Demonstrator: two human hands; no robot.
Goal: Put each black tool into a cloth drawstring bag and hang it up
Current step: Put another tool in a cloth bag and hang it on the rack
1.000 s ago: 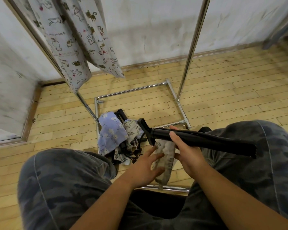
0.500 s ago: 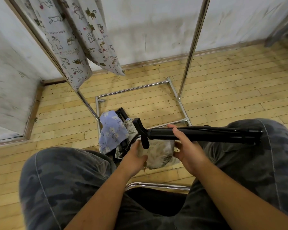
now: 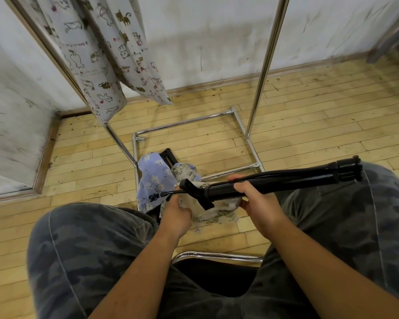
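i'm at the bagging step: right hand (image 3: 255, 199) grips the tool (image 3: 274, 181) pointing 9 o'clock, left hand (image 3: 176, 209) bunches the bag (image 3: 213, 209) beneath, whose mouth likely needs opening next.

text: small print on hanging cat-print bag (image 3: 97, 56) | too blurry to read | no other labels

floor: yellow wood planks (image 3: 309, 116) | wall: scuffed white (image 3: 217, 31) | baseboard: brown (image 3: 286, 73)
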